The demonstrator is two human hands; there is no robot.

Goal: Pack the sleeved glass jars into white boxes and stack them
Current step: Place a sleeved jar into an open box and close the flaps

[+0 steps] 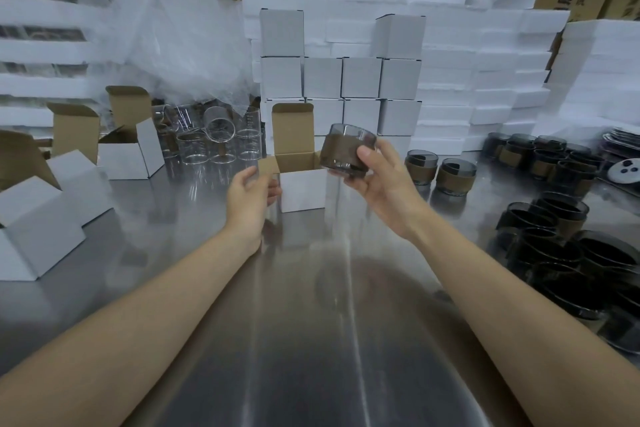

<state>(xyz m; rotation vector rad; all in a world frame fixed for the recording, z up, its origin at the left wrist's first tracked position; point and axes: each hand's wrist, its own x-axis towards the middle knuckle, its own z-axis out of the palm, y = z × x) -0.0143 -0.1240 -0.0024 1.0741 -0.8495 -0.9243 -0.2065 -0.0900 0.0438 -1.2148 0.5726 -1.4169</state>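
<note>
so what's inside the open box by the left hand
Only brown inner walls show in the open box; its front wall hides the floor. The sleeved jar is outside it, tilted in the right hand.

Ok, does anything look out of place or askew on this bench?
One clear glass lies tipped on its side atop the upright clear glasses left of the open box. The sleeved jar in the right hand is tilted too, probably just handling.
</note>
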